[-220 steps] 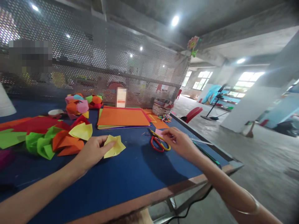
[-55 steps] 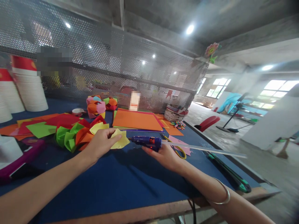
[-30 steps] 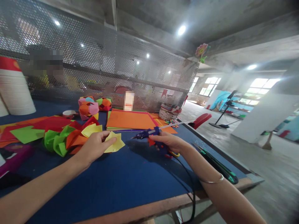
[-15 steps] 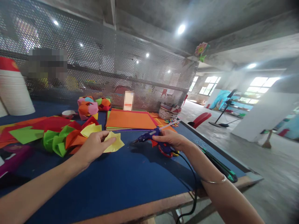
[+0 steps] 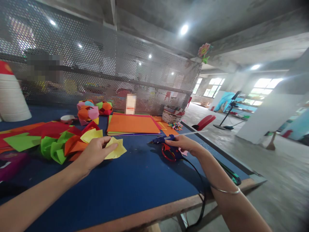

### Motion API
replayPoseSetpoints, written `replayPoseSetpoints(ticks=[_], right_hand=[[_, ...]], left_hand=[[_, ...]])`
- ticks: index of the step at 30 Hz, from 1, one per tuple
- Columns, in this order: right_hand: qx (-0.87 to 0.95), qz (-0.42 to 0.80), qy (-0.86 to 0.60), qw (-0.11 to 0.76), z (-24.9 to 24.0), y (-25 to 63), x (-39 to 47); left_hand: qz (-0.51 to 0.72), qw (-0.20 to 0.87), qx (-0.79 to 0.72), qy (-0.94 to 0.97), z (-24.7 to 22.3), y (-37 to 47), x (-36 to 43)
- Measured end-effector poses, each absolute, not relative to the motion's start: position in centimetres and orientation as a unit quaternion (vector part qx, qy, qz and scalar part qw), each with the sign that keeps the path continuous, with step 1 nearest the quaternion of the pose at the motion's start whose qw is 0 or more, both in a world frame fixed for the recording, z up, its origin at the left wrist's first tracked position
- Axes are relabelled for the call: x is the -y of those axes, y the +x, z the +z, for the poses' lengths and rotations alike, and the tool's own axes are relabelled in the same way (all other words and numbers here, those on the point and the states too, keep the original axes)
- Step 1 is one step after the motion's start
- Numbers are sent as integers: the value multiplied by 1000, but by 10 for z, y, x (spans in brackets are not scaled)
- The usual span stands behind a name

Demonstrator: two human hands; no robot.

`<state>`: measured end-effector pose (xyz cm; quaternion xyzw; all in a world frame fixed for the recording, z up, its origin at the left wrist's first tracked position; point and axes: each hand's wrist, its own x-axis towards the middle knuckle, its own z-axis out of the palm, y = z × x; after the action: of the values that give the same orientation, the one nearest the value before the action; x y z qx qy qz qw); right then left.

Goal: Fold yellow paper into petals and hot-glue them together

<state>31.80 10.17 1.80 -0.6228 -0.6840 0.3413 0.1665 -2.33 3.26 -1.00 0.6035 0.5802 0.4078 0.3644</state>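
Observation:
My left hand pinches a folded yellow paper piece between thumb and fingers. Beyond and left of it runs a row of folded paper: yellow, orange and green; whether these are joined to the held piece I cannot tell. In my right hand is a blue hot glue gun, nozzle toward the left, with a clear glue stick poking out behind and a black cord trailing down. Red-handled scissors lie under the gun.
A stack of coloured paper lies at the back, with folded paper balls to its left and a woven basket to its right. Paper cups stand far left. Green-and-black tools lie by the right table edge.
The glue gun in my right hand has moved right, away from the yellow paper, and now points more level. My left hand keeps its pinch. The whole view has shifted slightly.

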Motion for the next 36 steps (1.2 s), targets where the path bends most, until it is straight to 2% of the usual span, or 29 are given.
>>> replayPoseSetpoints(ticks=[5, 8, 10, 13, 16, 19, 22, 25, 29, 36], right_hand=[[697, 221, -669, 131, 16, 321, -89], [677, 64, -729, 83, 21, 315, -74], [653, -16, -751, 100, 27, 308, -65], [697, -40, -687, 202, 35, 290, -58], [802, 59, -529, 272, 38, 262, -59], [845, 249, -396, 259, 34, 228, -67], [814, 408, -331, 249, 25, 199, -78], [756, 518, -311, 253, 14, 185, -84], [698, 589, -307, 268, 2, 185, -79], [662, 628, -305, 272, -3, 188, -69]], left_hand=[[416, 375, -572, 600, -10, -23, -30], [421, 366, -572, 602, -6, -20, -28], [424, 363, -569, 604, -5, -18, -27], [419, 369, -563, 609, -5, -15, -27], [411, 378, -554, 618, -5, -12, -26], [401, 396, -534, 631, -4, -11, -24], [386, 418, -507, 648, -5, -12, -23], [366, 415, -506, 661, -7, -13, -23], [360, 426, -500, 663, -9, -12, -24], [351, 455, -493, 653, -9, -7, -23]])
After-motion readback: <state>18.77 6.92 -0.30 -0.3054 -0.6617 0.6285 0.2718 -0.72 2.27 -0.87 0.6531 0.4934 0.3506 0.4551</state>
